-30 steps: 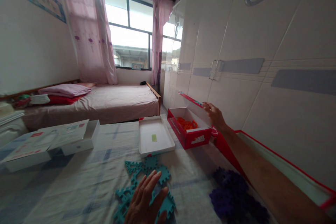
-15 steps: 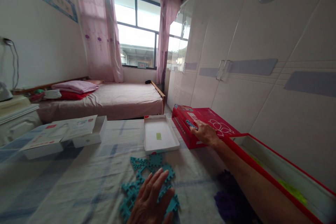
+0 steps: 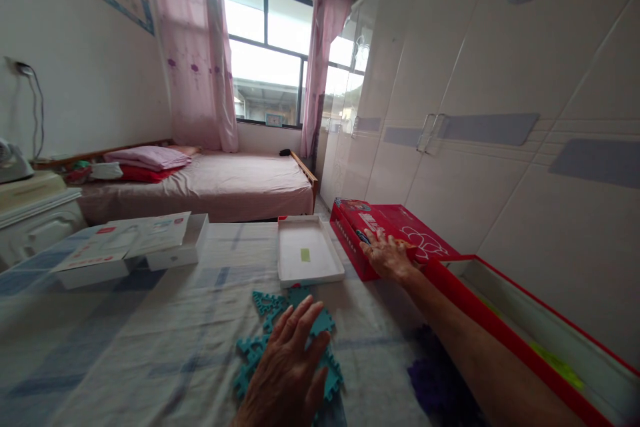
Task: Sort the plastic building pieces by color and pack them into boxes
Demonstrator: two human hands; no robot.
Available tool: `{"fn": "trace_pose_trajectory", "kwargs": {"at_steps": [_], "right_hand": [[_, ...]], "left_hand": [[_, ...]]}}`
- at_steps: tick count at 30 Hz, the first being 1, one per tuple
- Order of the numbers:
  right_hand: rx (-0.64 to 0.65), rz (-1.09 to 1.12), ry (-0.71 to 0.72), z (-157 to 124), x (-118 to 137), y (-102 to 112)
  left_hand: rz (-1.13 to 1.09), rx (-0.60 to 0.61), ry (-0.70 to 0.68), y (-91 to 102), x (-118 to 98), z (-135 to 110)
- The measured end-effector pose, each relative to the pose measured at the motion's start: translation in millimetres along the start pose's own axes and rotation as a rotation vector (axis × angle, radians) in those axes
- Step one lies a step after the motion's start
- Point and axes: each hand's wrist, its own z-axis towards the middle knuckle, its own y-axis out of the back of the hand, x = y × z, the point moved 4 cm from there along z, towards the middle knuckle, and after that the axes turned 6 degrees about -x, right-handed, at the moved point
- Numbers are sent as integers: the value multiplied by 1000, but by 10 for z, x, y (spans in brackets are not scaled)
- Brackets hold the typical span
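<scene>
My left hand (image 3: 287,360) hovers over or rests on a cluster of teal interlocking plastic pieces (image 3: 267,307), its fingers stretched forward and holding nothing. It hides the middle of the cluster; whether it touches the pieces I cannot tell. On the right, my right hand (image 3: 387,257) lies with spread fingers on the near side of a closed red box (image 3: 395,213) with a white flower outline. Under my right forearm are dark purple pieces (image 3: 430,387), partly hidden and in shadow.
A shallow white box lid (image 3: 305,233) bearing a small yellow-green label stands beyond the teal pieces. To the right is an open red-rimmed box (image 3: 530,327) with yellow-green pieces inside. White cartons (image 3: 125,247) lie at the left. A bed (image 3: 235,180) and wardrobe (image 3: 450,180) are behind.
My left hand has moved slightly forward and covers more of the teal pieces. My right hand stays on the red box with its fingers slightly shifted. The view has shifted a little.
</scene>
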Motion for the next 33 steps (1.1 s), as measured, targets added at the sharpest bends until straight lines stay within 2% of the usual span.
{"fn": "trace_pose_trajectory", "kwargs": {"at_steps": [4, 10, 12, 14, 16, 17, 20, 23, 26, 30, 33], "right_hand": [[-51, -36, 20, 0, 57, -18], [37, -70, 96, 2, 49, 6], [-4, -90, 120, -47, 113, 66], [-172, -94, 205, -156, 291, 141], [-314, -29, 369, -325, 569, 142], [-323, 24, 460, -412, 721, 94], [-193, 138, 633, -580, 1102, -172], [-137, 143, 606, -572, 1257, -396], [-145, 144, 586, -535, 1281, -449], [-209, 164, 553, -637, 1239, -253], [-352, 358, 454, -867, 1056, 89]], "left_hand": [[1, -17, 55, -72, 126, -107], [-26, -1, 143, -166, 279, -215], [-31, 5, 159, -172, 313, -232], [-30, 10, 180, -174, 349, -245], [-35, 10, 209, -179, 389, -257], [-40, 10, 222, -185, 409, -263], [-53, 6, 239, -205, 448, -281], [-61, -1, 220, -213, 454, -296], [-57, -4, 207, -213, 455, -302], [-45, -9, 187, -226, 475, -311], [-42, -12, 148, -259, 500, -336]]}}
